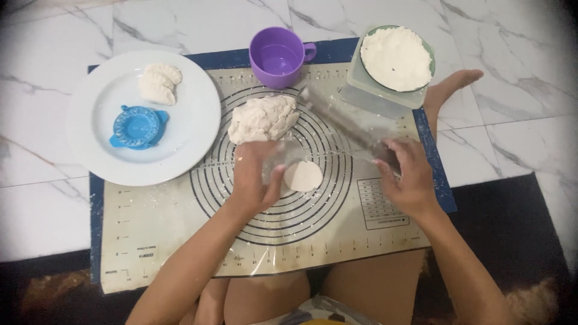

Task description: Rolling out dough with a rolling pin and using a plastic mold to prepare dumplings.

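Left hand: the left hand (256, 180) rests on the pale baking mat with ring lines (180, 229), just left of the small flat round piece of white dough (303, 176). Its fingers are loosely bent and hold nothing; the thumb almost touches the dough.
Right hand: the right hand (409, 174) has its fingers closed around one end of the clear see-through rolling pin (343, 123).
Rolling pin: it is blurry and lies slanted above the flat dough, going up toward the purple plastic cup (278, 57).
Flat dough: it lies in the middle of the rings on the mat, between the two hands.
Big dough: a large lumpy white ball of dough (265, 118) sits just above the left hand.
Plate: the white round plate (192, 120) holds a blue plastic dumpling press (138, 126) and two folded white dumplings (158, 82).
Flour: a bowl of white flour (397, 58) stands on a pale square box, top right.
Floor: the mat lies on white marble floor tiles (512, 60).
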